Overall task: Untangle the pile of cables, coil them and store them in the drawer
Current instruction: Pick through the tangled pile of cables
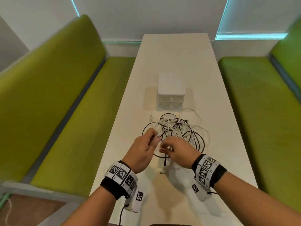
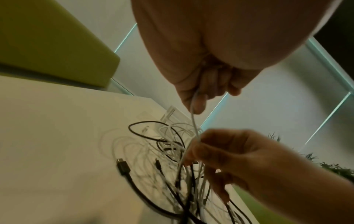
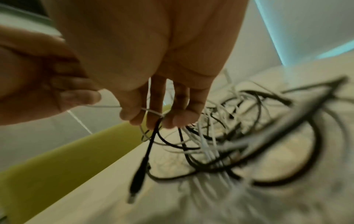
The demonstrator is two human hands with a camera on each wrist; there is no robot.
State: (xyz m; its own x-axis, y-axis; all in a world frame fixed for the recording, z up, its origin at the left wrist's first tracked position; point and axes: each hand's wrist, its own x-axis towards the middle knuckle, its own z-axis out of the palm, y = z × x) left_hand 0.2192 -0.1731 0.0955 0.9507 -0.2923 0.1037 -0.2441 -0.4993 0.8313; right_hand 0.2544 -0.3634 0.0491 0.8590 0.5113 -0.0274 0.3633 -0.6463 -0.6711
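Both hands work above the tangled pile of black and white cables (image 1: 177,131): the left hand (image 1: 143,150) pinches a thin white cable (image 2: 194,121), the right hand (image 1: 177,152) grips several strands just beside it.

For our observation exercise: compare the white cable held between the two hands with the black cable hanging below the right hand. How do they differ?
The white cable is pale and thin; the black cable is dark and thicker. The white cable runs from the left hand to the right hand; the black cable dangles from the right hand alone, with its plug end hanging free. Both lead into the tangled pile on the table.
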